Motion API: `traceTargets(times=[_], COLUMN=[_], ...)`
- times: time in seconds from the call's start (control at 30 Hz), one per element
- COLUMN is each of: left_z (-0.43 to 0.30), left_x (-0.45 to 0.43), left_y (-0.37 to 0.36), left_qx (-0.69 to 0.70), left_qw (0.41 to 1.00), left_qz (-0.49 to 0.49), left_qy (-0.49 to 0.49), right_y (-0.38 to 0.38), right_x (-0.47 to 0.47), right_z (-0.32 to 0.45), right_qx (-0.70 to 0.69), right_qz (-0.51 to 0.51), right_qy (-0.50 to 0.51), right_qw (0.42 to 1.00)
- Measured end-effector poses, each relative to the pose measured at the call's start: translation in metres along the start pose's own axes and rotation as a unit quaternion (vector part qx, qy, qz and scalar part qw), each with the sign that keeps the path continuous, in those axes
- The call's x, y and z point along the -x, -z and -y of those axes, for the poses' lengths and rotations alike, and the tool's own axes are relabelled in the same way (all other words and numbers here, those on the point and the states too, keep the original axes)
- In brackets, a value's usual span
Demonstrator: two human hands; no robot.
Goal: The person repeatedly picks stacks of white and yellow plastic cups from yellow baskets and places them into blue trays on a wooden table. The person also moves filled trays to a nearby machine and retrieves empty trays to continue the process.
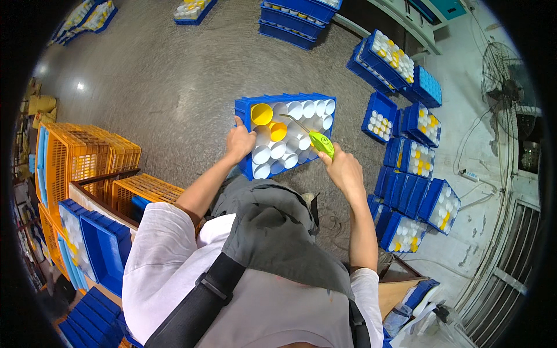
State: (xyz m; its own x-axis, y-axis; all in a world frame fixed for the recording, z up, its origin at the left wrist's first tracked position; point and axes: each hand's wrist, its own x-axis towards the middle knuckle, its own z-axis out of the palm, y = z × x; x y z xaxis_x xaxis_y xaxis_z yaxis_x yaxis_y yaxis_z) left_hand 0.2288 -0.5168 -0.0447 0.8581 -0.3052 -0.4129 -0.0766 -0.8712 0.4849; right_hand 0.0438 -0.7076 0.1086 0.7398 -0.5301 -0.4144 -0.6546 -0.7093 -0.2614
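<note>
My left hand point(240, 141) grips the left side of a blue plastic crate point(247, 166), which is tilted so that its open side faces me. Inside the crate are rows of white plastic cups or tubes point(277, 149), along with a yellow one point(262, 114) near the upper left corner and another yellow one point(278, 131) below it. In my right hand point(347, 170) is a lime-green air blow gun point(322, 144). Its thin bent metal nozzle point(298, 123) reaches over the crate's middle, pointing up and left. My palm hides part of the gun's handle.
Stacked blue crates point(398, 187) of white and yellow pieces line the right wall, near a wall-side fan point(508, 90). More stacked crates point(292, 24) stand ahead on the speckled floor point(191, 78). Orange plastic baskets point(89, 150) and an empty-looking blue crate point(104, 250) are at my left.
</note>
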Motion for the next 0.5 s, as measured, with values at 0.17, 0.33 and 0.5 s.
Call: traceTargets(times=[0.17,0.33,0.5], left_z=[0.002,0.017,0.039], left_x=[0.001,-0.001,-0.005], left_y=[0.003,0.009,0.017], left_qx=[-0.002,0.040,0.040], left_qw=[1.000,0.998,0.997], left_qz=[-0.018,-0.044,-0.046], left_qy=[0.013,0.017,0.054], right_y=[-0.007,-0.014,-0.024], right_x=[-0.003,0.007,0.018], right_z=[0.029,0.051,0.056], right_qx=[-0.019,-0.011,0.023], right_qz=[-0.008,-0.023,0.035], right_qy=[0.047,0.096,0.092], right_qw=[0.999,0.995,0.995])
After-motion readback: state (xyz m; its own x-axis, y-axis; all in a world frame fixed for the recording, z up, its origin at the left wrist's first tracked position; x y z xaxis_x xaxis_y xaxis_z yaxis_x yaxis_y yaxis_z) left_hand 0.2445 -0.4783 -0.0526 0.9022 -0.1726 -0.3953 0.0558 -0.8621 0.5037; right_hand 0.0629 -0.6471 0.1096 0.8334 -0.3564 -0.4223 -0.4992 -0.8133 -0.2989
